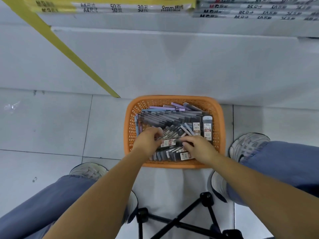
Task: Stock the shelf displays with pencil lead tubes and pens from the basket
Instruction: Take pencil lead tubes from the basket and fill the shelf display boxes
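An orange plastic basket (pixel 174 99) stands on the floor between my feet, filled with dark pencil lead tubes (pixel 207 128) with white labels and pastel pens (pixel 174 107) along its far side. Both hands are down inside it. My left hand (pixel 146 140) has its fingers closed around a few lead tubes in the basket's near middle. My right hand (pixel 198 147) touches the same bundle from the right, its fingers curled on one labelled tube (pixel 168 143) between the two hands.
A white shelf base (pixel 155 62) rises just behind the basket, with stacked notebook packs (pixel 120 7) on the shelf above. A yellow strip (pixel 72 54) runs diagonally at left. A black folding stool frame (pixel 181 219) is below me, and my shoes flank the basket.
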Motion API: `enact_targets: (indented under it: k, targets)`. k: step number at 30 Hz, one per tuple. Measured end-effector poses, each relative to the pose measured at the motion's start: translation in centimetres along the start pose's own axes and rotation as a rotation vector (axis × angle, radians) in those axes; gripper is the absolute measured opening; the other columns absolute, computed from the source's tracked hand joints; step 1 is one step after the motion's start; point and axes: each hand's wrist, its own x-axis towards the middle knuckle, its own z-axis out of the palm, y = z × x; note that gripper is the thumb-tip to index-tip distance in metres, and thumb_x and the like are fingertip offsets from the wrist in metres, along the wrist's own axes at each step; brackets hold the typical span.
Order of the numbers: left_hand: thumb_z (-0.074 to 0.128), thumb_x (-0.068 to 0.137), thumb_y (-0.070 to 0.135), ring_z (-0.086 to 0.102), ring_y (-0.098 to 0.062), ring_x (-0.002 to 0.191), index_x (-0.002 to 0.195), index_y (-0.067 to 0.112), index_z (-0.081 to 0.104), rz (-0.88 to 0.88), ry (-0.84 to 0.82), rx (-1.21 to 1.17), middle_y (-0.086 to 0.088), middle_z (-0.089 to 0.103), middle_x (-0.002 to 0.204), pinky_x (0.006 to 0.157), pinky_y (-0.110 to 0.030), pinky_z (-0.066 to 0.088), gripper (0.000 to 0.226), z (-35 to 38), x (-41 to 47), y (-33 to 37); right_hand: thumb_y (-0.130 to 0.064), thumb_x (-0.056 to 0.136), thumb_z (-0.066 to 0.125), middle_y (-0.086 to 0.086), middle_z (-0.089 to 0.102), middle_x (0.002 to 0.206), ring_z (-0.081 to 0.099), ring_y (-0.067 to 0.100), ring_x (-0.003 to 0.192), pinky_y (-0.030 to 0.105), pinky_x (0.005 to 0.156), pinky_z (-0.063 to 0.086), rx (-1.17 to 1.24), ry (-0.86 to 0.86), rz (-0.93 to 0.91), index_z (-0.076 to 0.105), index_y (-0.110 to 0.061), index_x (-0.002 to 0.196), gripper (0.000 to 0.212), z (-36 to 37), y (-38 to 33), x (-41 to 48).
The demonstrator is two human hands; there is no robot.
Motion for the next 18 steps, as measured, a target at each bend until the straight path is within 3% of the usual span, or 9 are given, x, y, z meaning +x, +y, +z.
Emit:
enact_targets:
  k: [1,3,5,7,12,16,18]
  targets:
    - [0.072,0.092,0.022,0.063,-0.013,0.087,0.108,0.032,0.055,-0.022,0.000,-0.031,0.005,0.065,0.102,0.073,-0.027,0.051,0.025,-0.2,-0.3,-0.3,-0.027,0.096,0.057,-0.006,0.060,0.116,0.053,0.011,0.097,0.026,0.078,0.041,0.027,-0.056,0.012,0.060,-0.031,0.128,0.032,-0.3,0.0,0.0]
    - [0.070,0.093,0.021,0.063,-0.012,0.082,0.125,0.027,0.052,-0.069,-0.015,-0.085,0.006,0.065,0.094,0.067,-0.025,0.049,0.037,-0.7,-0.9,-0.9,-0.024,0.089,0.069,-0.005,0.053,0.128,0.052,0.011,0.107,0.024,0.086,0.041,0.017,-0.184,0.025,0.053,-0.032,0.134,0.048,-1.0,0.0,0.0]
    - [0.066,0.096,0.024,0.064,-0.017,0.091,0.135,0.022,0.053,-0.089,-0.057,-0.031,0.004,0.066,0.101,0.077,-0.029,0.051,0.041,-1.3,-1.2,-1.6,-0.020,0.079,0.078,-0.003,0.044,0.136,0.042,0.016,0.124,0.028,0.101,0.035,-0.108,-0.255,0.024,0.045,-0.030,0.140,0.070,-1.3,0.2,0.0]
    - [0.062,0.098,0.026,0.062,-0.021,0.104,0.136,0.020,0.056,-0.096,-0.110,0.045,-0.002,0.066,0.116,0.090,-0.032,0.050,0.039,-1.8,-1.2,-2.0,-0.020,0.074,0.082,0.000,0.041,0.141,0.035,0.020,0.132,0.033,0.109,0.030,-0.185,-0.232,0.039,0.044,-0.025,0.141,0.077,-1.1,0.4,0.0]
    - [0.057,0.101,0.020,0.056,-0.016,0.102,0.129,0.015,0.061,-0.102,-0.144,0.060,-0.005,0.066,0.123,0.085,-0.025,0.041,0.028,-2.3,-1.5,-2.5,-0.028,0.078,0.079,0.001,0.051,0.129,0.047,0.021,0.121,0.034,0.101,0.041,-0.307,-0.088,-0.006,0.057,-0.021,0.124,0.051,-0.3,0.9,0.1]
    - [0.054,0.103,0.020,0.057,-0.018,0.104,0.126,0.014,0.057,-0.120,-0.162,0.006,-0.007,0.064,0.123,0.087,-0.029,0.046,0.025,-2.5,-2.0,-2.4,-0.026,0.088,0.069,0.000,0.049,0.115,0.052,0.017,0.099,0.027,0.081,0.039,-0.176,-0.116,0.030,0.060,-0.025,0.105,0.020,0.0,1.1,-0.1]
    - [0.051,0.104,0.020,0.059,-0.022,0.109,0.125,0.014,0.054,-0.145,-0.169,-0.052,-0.007,0.063,0.124,0.087,-0.030,0.050,0.022,-2.8,-2.4,-2.1,-0.023,0.092,0.064,-0.002,0.051,0.117,0.055,0.015,0.097,0.025,0.073,0.045,-0.005,-0.113,0.083,0.059,-0.025,0.114,0.022,-0.4,1.0,-0.1]
